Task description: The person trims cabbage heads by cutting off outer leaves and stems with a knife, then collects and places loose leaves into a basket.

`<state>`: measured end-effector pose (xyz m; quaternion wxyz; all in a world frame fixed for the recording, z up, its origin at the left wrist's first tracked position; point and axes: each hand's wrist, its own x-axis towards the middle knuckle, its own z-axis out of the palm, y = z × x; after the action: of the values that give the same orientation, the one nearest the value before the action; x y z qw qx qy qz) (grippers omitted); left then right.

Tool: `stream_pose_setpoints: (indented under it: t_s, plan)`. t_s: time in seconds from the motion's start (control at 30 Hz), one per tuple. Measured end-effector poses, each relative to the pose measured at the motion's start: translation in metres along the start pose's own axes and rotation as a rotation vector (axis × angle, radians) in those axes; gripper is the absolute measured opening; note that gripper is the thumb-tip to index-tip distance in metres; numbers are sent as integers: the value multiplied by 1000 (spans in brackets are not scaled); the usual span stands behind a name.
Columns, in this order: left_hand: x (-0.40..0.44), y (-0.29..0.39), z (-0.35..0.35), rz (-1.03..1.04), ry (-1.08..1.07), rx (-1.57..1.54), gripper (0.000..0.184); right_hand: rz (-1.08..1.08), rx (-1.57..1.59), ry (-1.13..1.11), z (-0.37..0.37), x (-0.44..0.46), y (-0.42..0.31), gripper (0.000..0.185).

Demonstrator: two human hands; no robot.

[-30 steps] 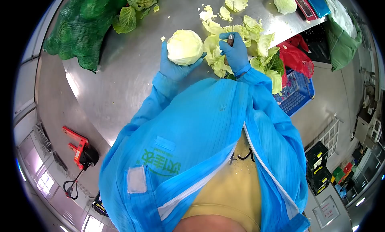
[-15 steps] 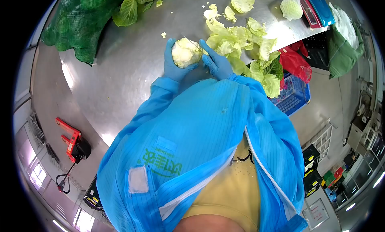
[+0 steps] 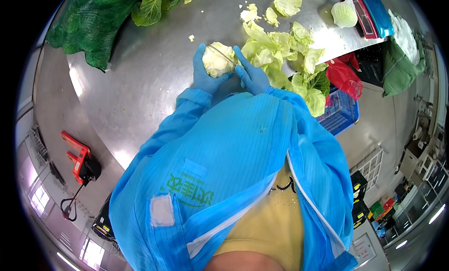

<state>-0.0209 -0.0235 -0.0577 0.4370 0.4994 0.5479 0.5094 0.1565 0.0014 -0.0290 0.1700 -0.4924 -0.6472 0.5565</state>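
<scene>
In the head view a pale, trimmed head of cabbage (image 3: 215,64) is held above the metal table. My left hand (image 3: 205,74), in a blue glove, wraps around its left and lower side. A knife (image 3: 222,54) shows as a thin dark blade lying across the upper right of the cabbage. My right hand (image 3: 252,75), also gloved in blue, is closed on the knife at the cabbage's right; the handle is hidden in the fingers. Loose cabbage leaves (image 3: 271,48) lie in a heap just right of my right hand.
A green mesh sack (image 3: 93,25) with leafy cabbage (image 3: 149,10) beside it occupies the table's far left. At the far right are a foam-netted cabbage (image 3: 344,13) and a blue and red container (image 3: 374,11). A blue crate (image 3: 340,114) and red bag (image 3: 343,79) stand beyond the table edge.
The blade now lies more plainly across the cabbage's face, and the cabbage looks slightly turned. Both hands keep nearly the same place; the whole view has shifted a little.
</scene>
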Motion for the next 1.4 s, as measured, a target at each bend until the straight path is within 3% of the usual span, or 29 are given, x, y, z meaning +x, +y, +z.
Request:
stream_pose_setpoints:
  t_s: [0.1,0.2,0.27,0.3,0.33,0.4,0.47,0.6,0.67,0.8,0.87,1.0,1.07,1.2,1.3,1.37,1.4]
  plan:
    - [0,2,3,10,-17,-32,110,4,-113,21,1,2,-3,60]
    - [4,6,6,-54,-40,-30,106,102,10,-49,-3,3,-13,59]
    - [4,29,11,-102,-44,-91,83,67,-240,49,-1,6,-9,58]
    - [7,44,11,-102,-45,-91,83,66,-240,50,-1,6,-9,58]
    - [10,61,12,-264,-35,-457,92,97,-149,9,-1,6,-9,58]
    - [13,67,14,-423,-26,-827,102,125,-62,-29,-3,6,-10,58]
    - [13,63,13,-453,-12,-812,102,108,-350,48,-2,7,-13,58]
    - [12,68,14,-501,-48,-973,104,32,-165,104,7,12,1,54]
    - [9,55,17,-403,21,-704,103,47,-384,158,5,10,-8,54]
    - [5,36,15,-247,4,-488,103,53,-352,156,5,9,-9,54]
    - [3,31,15,-182,68,-220,103,74,-431,151,5,11,-13,54]
    - [1,22,13,-126,79,-151,104,52,-358,159,4,11,-7,54]
    - [1,20,13,-91,85,-106,105,83,-483,162,2,10,-15,53]
    - [3,25,13,-143,77,-157,106,37,-448,205,1,10,-11,50]
    - [2,26,11,-48,90,77,106,103,-446,196,0,8,-13,54]
    - [3,27,12,-39,96,77,105,131,-101,253,5,15,4,53]
    - [3,26,12,-41,94,60,105,129,-101,254,5,15,1,53]
